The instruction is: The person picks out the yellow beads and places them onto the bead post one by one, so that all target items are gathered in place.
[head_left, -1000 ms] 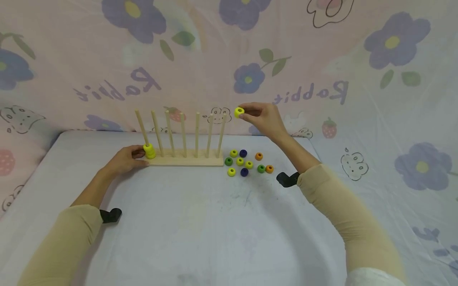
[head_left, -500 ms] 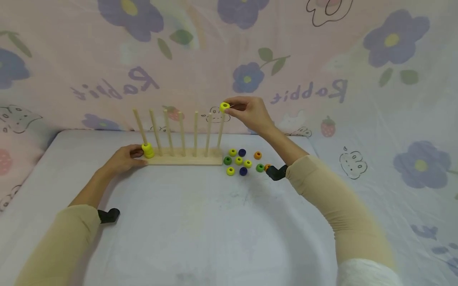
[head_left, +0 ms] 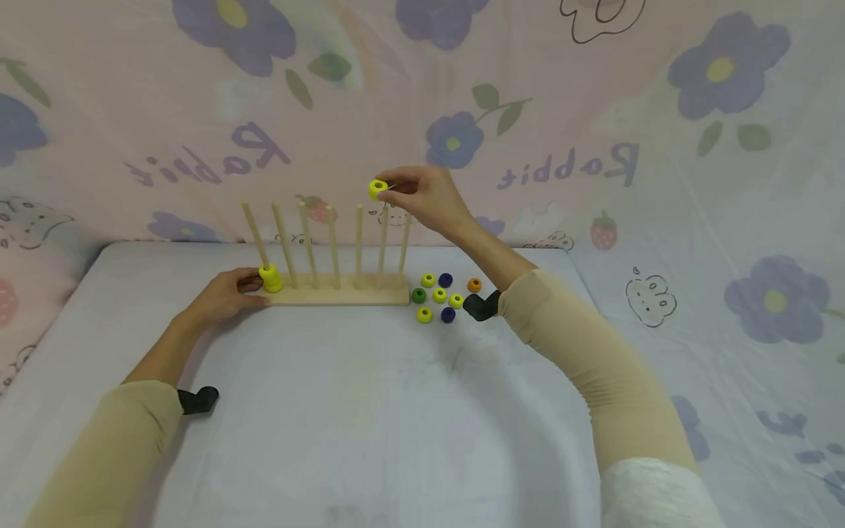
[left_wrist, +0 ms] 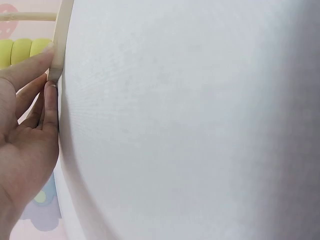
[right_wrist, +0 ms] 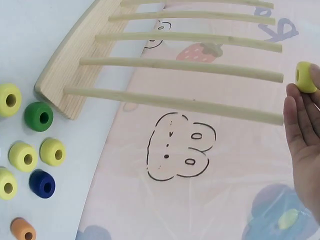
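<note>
A wooden peg rack (head_left: 337, 297) with a row of upright pegs stands at the back of the table. Stacked yellow beads (head_left: 271, 279) sit at the foot of its leftmost peg. My left hand (head_left: 227, 297) holds the left end of the base, beside that stack; in the left wrist view its fingers (left_wrist: 35, 95) lie against the base's end. Up at peg-top height, my right hand (head_left: 429, 198) pinches a yellow bead (head_left: 378, 190) between thumb and fingers. The right wrist view shows this bead (right_wrist: 305, 77) off the peg tips, its hole facing them.
Loose beads lie right of the rack: yellow (head_left: 425, 314), green (head_left: 419, 295), dark blue (head_left: 447, 314) and orange (head_left: 474, 285). The right wrist's black mount (head_left: 482, 305) overlaps part of that group in the head view. A printed cloth (head_left: 561, 110) hangs behind the white-covered table (head_left: 330, 425).
My right hand has moved left with the yellow bead, from right of the rack to over the pegs on its right side. The left hand stays at the base's end.
</note>
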`<act>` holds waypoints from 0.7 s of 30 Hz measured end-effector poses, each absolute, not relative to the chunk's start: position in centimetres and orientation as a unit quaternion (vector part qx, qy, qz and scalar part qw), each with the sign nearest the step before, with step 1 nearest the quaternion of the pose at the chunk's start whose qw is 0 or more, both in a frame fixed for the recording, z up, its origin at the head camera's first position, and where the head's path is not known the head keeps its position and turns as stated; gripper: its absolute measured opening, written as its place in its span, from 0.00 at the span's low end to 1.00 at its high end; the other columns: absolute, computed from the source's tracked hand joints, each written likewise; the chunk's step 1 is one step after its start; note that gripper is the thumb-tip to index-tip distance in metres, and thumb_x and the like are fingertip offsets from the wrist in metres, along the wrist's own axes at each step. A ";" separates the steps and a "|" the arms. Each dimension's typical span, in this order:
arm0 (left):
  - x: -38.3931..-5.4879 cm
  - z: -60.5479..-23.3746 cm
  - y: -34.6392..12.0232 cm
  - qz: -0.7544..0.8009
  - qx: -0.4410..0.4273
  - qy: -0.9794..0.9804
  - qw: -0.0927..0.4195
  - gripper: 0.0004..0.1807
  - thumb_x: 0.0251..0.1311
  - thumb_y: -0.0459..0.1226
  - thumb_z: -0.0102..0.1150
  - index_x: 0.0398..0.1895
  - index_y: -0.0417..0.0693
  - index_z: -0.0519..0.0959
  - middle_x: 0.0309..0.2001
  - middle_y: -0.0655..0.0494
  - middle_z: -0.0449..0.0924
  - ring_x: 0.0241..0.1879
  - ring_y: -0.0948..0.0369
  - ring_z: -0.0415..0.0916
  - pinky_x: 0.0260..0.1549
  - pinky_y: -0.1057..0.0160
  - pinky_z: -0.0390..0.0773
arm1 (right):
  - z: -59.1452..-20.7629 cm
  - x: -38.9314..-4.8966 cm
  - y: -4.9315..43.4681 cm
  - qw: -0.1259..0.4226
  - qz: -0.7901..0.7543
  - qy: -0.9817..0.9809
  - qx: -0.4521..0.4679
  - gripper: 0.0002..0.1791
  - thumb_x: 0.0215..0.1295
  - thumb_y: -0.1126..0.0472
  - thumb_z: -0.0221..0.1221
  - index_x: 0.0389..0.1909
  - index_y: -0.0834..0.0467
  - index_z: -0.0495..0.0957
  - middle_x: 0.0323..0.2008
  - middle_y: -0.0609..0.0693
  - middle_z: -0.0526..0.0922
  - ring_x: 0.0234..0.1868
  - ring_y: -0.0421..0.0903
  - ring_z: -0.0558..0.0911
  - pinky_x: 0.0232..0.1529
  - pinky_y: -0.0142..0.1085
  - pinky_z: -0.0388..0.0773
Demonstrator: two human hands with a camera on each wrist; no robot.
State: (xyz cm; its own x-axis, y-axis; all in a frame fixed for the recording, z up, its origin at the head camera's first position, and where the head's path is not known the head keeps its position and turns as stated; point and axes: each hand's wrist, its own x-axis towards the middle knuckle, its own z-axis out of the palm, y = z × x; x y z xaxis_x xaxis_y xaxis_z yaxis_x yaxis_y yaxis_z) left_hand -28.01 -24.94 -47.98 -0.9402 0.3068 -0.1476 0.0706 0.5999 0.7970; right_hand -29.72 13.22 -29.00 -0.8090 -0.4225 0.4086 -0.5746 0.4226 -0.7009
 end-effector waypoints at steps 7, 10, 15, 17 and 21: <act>-28.2 -47.9 -24.9 0.438 0.113 0.881 0.137 0.44 0.63 0.38 0.66 0.74 0.27 0.53 0.68 0.30 0.63 0.68 0.39 0.62 0.68 0.45 0.62 | -28.7 -30.3 11.7 0.085 0.431 -0.846 0.303 0.17 0.62 0.59 0.69 0.51 0.59 0.85 0.44 0.50 0.88 0.39 0.38 0.86 0.43 0.30 0.83; -28.2 -47.8 -24.8 0.442 0.115 0.879 0.136 0.44 0.63 0.38 0.66 0.73 0.27 0.53 0.68 0.29 0.63 0.68 0.39 0.62 0.68 0.44 0.62 | -28.6 -30.3 10.9 0.078 0.427 -0.849 0.302 0.17 0.62 0.59 0.68 0.51 0.58 0.85 0.45 0.50 0.88 0.39 0.38 0.86 0.43 0.29 0.83; -28.2 -47.8 -24.8 0.446 0.109 0.878 0.140 0.44 0.63 0.38 0.67 0.73 0.26 0.53 0.68 0.29 0.63 0.67 0.38 0.62 0.68 0.44 0.63 | -28.7 -30.6 9.5 0.059 0.432 -0.846 0.306 0.17 0.62 0.58 0.68 0.52 0.57 0.85 0.44 0.49 0.88 0.39 0.37 0.86 0.44 0.29 0.83; -28.1 -47.9 -24.8 0.445 0.108 0.878 0.141 0.44 0.63 0.38 0.67 0.73 0.26 0.53 0.68 0.29 0.63 0.67 0.38 0.62 0.68 0.44 0.62 | -28.7 -30.7 8.8 0.061 0.425 -0.847 0.314 0.17 0.63 0.57 0.68 0.51 0.57 0.85 0.44 0.48 0.88 0.39 0.36 0.86 0.44 0.29 0.82; -28.1 -47.8 -24.9 0.445 0.106 0.878 0.139 0.44 0.63 0.37 0.67 0.73 0.26 0.53 0.68 0.29 0.63 0.67 0.38 0.62 0.68 0.44 0.63 | -28.5 -31.0 7.5 0.063 0.412 -0.847 0.329 0.17 0.62 0.56 0.68 0.51 0.56 0.85 0.44 0.47 0.88 0.40 0.35 0.86 0.45 0.27 0.81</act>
